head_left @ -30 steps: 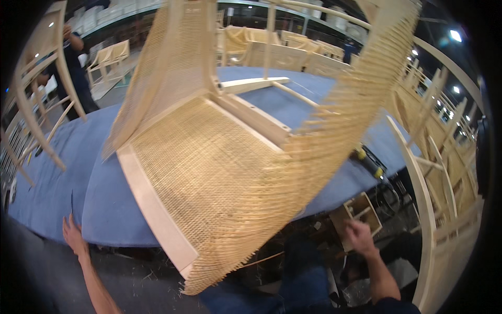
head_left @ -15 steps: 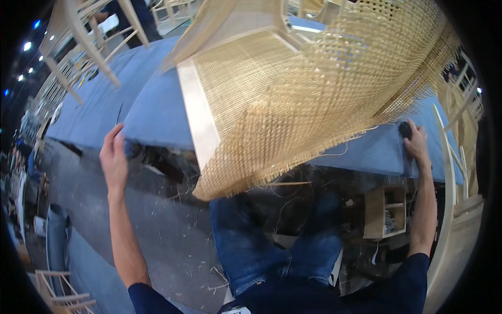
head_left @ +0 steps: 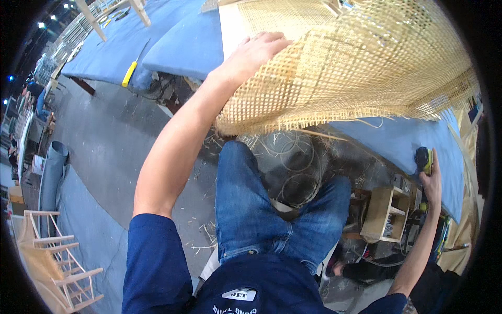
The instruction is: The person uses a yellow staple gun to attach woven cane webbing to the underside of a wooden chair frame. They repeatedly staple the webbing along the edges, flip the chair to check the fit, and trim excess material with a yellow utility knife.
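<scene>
The cane sheet (head_left: pixel 355 78) stretches rightward from my left hand (head_left: pixel 256 52), which rests open at its edge. My right hand (head_left: pixel 433 182), farther off, grips a black-and-yellow tool (head_left: pixel 423 159).

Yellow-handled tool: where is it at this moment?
The yellow-handled tool lies at the head view's upper left, at the blue table cover's near edge, left of the left hand and cane webbing.

Two hands (head_left: pixel 253 55) (head_left: pixel 433 182), one woven sheet (head_left: pixel 361 78), one screwdriver (head_left: pixel 129 74)
</scene>
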The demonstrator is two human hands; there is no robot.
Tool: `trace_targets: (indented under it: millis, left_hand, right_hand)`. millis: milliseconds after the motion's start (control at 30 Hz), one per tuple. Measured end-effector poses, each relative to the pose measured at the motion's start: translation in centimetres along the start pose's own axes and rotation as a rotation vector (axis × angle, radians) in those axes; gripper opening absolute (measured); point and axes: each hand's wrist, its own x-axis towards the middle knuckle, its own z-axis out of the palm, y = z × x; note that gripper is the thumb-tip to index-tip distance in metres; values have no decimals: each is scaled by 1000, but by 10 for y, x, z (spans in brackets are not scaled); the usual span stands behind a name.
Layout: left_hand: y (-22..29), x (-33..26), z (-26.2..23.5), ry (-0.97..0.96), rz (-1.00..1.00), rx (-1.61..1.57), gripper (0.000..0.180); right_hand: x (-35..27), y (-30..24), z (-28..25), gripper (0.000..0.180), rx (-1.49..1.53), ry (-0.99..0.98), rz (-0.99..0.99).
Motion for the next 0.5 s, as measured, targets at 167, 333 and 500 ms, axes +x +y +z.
trace_targets:
  millis: [167,333,500]
  left_hand:
    - [1,-6,-2,-5,27,-107,48]
    - [-29,9,32,64,57,204,45]
    - [-22,4,23,29,61,140,46]
  right_hand:
    - [-91,-57,21,90,571,12,-96]
    - [-136,-161,100,110,1335,-148,42]
    - [-158,-245,167,100,1280,-217,-138]
